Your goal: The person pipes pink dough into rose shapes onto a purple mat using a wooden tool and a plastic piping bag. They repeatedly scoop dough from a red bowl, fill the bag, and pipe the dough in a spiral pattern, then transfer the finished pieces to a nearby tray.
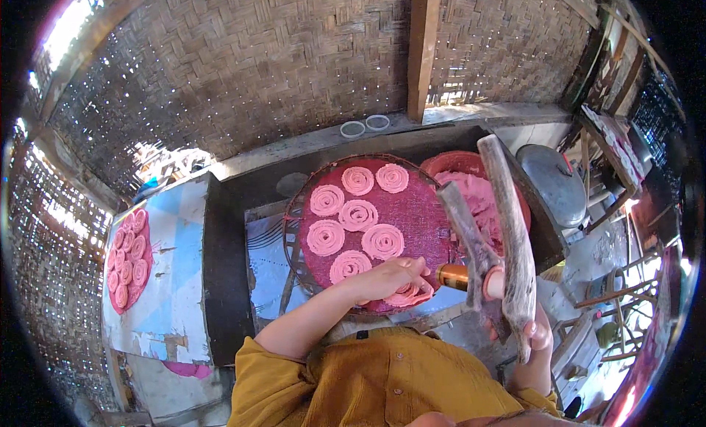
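My left hand (390, 278) is at the near edge of a round tray (426, 228) covered with red mesh cloth. Its fingers are closed at a pink dough coil (410, 295), partly hidden beneath the hand. Several flat pink dough spirals (358, 215) lie on the cloth beyond it. To the right, my right hand (540, 333) grips the near ends of a wooden press (515, 243) made of two rough branch-like bars. A copper-coloured cylinder (451, 276) sticks out of the press toward the tray.
Behind the press stands a red basin (448, 162) of pink dough (471, 195). A large lidded metal pot (551, 184) is at the right. More coils on pink cloth (140, 280) lie on a blue-and-white surface (176, 243) at the left. Two small rings (353, 129) rest on the ledge.
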Demonstrator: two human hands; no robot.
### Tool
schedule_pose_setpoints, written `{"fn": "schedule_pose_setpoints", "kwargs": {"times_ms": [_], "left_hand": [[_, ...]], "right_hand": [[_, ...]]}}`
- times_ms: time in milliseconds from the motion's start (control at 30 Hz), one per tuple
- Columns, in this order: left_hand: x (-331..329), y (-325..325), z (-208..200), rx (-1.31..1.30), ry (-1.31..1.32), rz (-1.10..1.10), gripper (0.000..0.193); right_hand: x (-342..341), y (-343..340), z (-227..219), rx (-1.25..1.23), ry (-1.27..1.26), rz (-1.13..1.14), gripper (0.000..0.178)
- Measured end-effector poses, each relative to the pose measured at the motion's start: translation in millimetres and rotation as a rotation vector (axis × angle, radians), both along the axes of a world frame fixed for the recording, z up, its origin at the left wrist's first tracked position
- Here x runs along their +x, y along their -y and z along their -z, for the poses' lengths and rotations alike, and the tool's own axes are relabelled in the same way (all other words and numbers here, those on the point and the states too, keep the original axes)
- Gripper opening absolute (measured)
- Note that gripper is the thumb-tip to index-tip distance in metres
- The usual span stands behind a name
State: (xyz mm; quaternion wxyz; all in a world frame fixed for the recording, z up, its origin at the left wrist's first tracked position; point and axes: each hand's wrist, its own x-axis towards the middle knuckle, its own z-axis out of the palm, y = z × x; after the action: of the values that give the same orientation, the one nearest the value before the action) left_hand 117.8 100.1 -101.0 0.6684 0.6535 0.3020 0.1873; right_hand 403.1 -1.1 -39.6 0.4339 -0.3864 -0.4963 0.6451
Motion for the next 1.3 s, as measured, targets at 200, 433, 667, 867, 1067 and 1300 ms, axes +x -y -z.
{"fn": "schedule_pose_setpoints", "kwargs": {"times_ms": [200, 433, 667, 867, 1067, 1300], "left_hand": [[11, -15, 16, 0.129, -0.159, -0.071, 0.058], [13, -26, 31, 0.411, -0.289, -0.247, 0.061], [1, -25, 45, 0.744, -0.421, -0.164, 0.043], [-4, -9, 23, 1.112, -0.595, -0.223, 0.034], [-19, -8, -30, 0.975, -0.165, -0.403, 0.046], [-53, 42, -17, 0.621, -0.101, -1.188, 0.032]], "right_hand": [[3, 3, 2, -0.001, -0.02, 0.126, 0.084], [9, 3, 11, 0.011, -0.043, 0.106, 0.079], [6, 2, 10, 0.01, -0.085, 0.111, 0.078], [-1, -2, 4, 0.014, -0.079, 0.057, 0.074], [-36, -32, 7, 0.059, 0.089, -0.186, 0.071], [-90, -78, 16, 0.426, 0.465, -0.123, 0.064]]}}
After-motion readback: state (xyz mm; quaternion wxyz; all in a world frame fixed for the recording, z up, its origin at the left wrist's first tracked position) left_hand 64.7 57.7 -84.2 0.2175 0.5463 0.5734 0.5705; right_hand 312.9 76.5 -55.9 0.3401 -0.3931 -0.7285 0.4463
